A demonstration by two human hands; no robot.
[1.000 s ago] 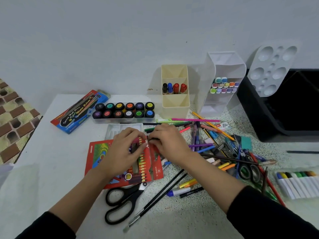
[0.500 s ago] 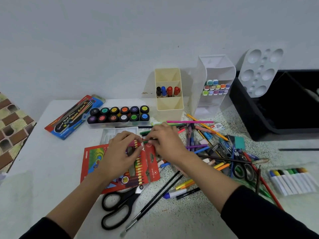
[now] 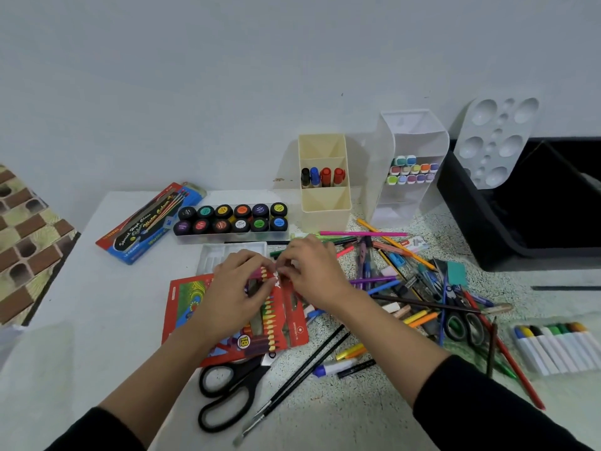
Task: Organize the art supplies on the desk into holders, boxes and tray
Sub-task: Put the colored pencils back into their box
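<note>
Red crayon box [image 3: 190,304] is laid flat on the surface [image 3: 97,320], with its lid flap opened to the right and the crayon row exposed.

Left hand [image 3: 234,294] is rested on the box. Its fingers are curled over the far end and the box is held.

Right hand [image 3: 313,275] is placed over the flap. Its fingertips are pinched together at the far end of the crayon row, close against the left fingertips. What is pinched cannot be told.

- Black scissors [image 3: 227,395] are noted at the box's near edge.
- Two black paintbrushes [image 3: 302,369] lie near-right of the box.
- A loose pile of pencils and pens [image 3: 406,278] is spread right of the box.
- A paint pot set [image 3: 232,219] is seen beyond the box.
- A cream holder [image 3: 325,203] with four markers stands beyond and right of the box.
- A black tray [image 3: 520,229] is well apart to the right of the box.
</note>
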